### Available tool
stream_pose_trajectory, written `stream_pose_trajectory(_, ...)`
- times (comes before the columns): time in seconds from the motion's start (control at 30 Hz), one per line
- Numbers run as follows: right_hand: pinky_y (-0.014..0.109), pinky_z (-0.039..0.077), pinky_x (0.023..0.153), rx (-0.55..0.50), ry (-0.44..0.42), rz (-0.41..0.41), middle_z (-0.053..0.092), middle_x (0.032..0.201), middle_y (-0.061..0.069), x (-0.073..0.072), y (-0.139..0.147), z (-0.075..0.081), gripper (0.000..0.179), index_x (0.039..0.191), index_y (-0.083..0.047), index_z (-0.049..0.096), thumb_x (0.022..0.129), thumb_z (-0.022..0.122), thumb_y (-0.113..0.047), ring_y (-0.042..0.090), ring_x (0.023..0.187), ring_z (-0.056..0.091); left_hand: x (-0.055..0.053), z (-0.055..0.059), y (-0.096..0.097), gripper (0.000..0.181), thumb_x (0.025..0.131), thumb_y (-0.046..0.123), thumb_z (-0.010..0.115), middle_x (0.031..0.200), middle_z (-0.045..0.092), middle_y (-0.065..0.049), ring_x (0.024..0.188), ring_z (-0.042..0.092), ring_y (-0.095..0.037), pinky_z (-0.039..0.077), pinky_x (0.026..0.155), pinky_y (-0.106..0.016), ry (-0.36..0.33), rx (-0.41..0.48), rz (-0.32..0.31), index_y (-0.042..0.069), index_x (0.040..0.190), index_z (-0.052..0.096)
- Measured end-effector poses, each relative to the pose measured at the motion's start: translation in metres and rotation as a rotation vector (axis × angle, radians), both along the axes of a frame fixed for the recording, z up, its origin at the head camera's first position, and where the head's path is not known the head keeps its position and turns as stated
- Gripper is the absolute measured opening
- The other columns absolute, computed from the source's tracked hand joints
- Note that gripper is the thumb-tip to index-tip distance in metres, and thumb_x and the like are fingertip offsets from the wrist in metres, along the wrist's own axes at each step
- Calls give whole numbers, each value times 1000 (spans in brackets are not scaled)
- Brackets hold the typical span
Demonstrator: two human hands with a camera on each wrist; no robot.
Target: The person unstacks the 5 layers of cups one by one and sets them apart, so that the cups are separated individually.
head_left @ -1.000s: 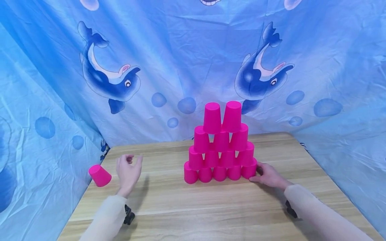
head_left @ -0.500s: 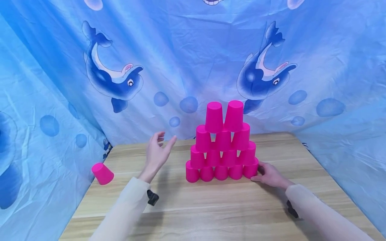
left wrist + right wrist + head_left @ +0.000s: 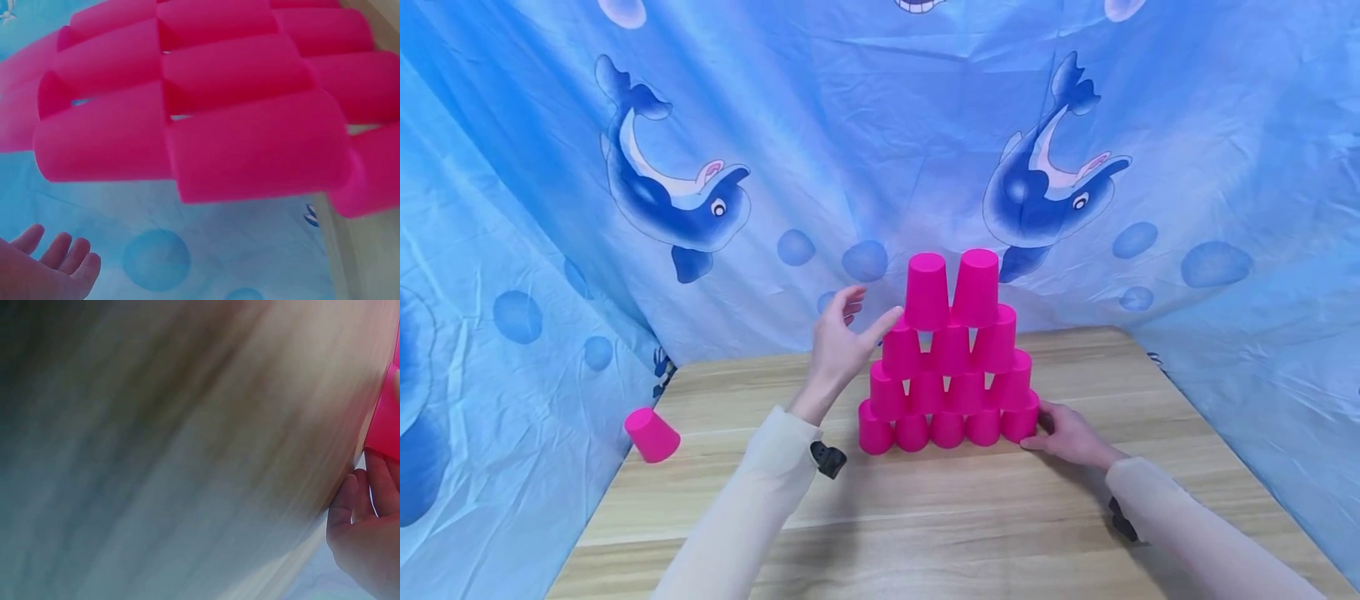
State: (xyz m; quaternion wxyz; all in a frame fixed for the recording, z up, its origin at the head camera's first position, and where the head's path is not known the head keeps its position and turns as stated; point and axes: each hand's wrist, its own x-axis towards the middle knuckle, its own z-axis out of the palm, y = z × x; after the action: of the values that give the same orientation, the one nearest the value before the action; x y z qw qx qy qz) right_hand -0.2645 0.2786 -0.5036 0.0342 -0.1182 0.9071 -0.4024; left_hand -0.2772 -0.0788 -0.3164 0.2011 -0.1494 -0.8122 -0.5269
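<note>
Fourteen plain pink cups make a stack (image 3: 951,350) on the table (image 3: 940,525), right of centre, all mouth down: five at the bottom, then four, three and two. The top two stand apart from each other, with a gap between them.

The right hand (image 3: 1072,435) holds the end cup (image 3: 1019,423) of the bottom row, thumb at its front and fingers at its right side; how firmly, I cannot tell.

The left hand (image 3: 838,343) is raised beside the left edge of the stack, fingers spread and loosely bent, holding nothing. Its thumb tip overlaps the left cup of the three-cup row in the head view; whether it touches, I cannot tell.

A loose cup (image 3: 652,435), also mouth down, stands near the table's left edge, well apart from the stack.

Both sleeves (image 3: 752,500) are pale, and a black device (image 3: 828,460) sits at the left wrist.

Behind the table hangs a blue curtain (image 3: 850,150) printed with dolphins (image 3: 676,200) and round bubbles (image 3: 1216,265).
</note>
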Motion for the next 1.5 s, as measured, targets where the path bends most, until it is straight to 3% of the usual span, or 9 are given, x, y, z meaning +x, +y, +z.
stream_pose_trajectory(0.23,51,39,98,-5,-5,-4,50,134,22,0,-1,0,76,137,3,45,77,81,-24,42,124,44,1,14,15,78,71,57,76,124,53,5,112,50,-13,44,93,-33,-11,26,-47,18,133,50)
stream_pose_trajectory(0.53,52,39,98,7,-18,-5,48,135,23,0,0,0,77,138,4,43,77,81,-25,43,125,43,0,25,29,82,68,57,79,125,56,5,110,54,-12,52,81,-30,-49,23,-76,21,136,51)
stream_pose_trajectory(0.87,52,38,98,2,-31,-7,47,136,24,1,-3,1,77,138,4,43,77,81,-23,44,125,42,-3,27,39,83,68,54,80,118,60,7,102,59,-12,53,78,-31,-54,23,-96,18,136,51)
stream_pose_trajectory(1.13,53,39,98,-9,-28,7,47,136,24,-1,-2,0,78,139,4,42,78,81,-24,45,125,42,-3,27,43,70,70,47,82,108,62,9,93,61,-11,54,75,-32,-50,63,-139,22,129,56)
stream_pose_trajectory(1.33,52,39,97,-3,-20,-2,48,135,24,-3,1,-2,79,139,4,43,76,82,-25,44,124,43,-5,27,46,66,71,45,82,103,63,11,89,61,-8,53,74,-30,-34,46,-133,22,128,57)
stream_pose_trajectory(1.5,52,39,98,8,-28,-7,47,136,24,-2,0,0,80,139,4,42,77,81,-27,44,125,42,-7,27,46,58,73,42,81,97,64,11,86,62,-12,52,72,-30,-10,44,-136,19,122,61)
